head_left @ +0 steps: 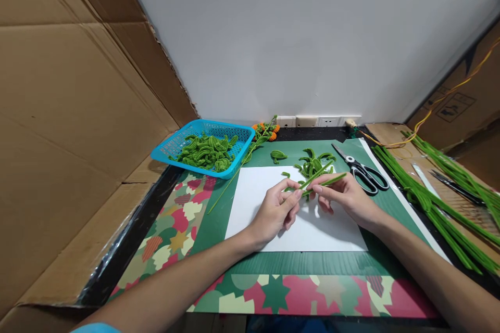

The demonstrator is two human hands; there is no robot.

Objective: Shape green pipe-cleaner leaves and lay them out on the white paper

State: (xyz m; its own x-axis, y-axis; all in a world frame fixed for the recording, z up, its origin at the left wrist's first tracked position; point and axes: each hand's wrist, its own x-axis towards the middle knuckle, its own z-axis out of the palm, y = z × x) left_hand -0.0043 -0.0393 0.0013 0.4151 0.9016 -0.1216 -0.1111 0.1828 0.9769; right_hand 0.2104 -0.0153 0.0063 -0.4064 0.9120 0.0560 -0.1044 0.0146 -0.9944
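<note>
Over a white sheet of paper [250, 218], my left hand [279, 208] pinches the near end of a green pipe cleaner [318, 176] bent into two strands. Thumb and fingers of my right hand [346, 197] close on the same pipe cleaner farther along, and its tips point up to the right. Just beyond my hands lies a small heap of green pipe-cleaner leaves [312, 163], partly hidden by them. A single leaf [278, 155] rests to the left of that heap. Scissors [363, 171] with black and white handles lie right of my right hand.
A blue plastic basket [156, 155] at the back left holds many green leaves. Beside it is a stem with orange flowers [269, 132]. Bundles of green pipe cleaners [425, 203] lie on the right, near black pliers [459, 187]. Cardboard [78, 140] walls the left side.
</note>
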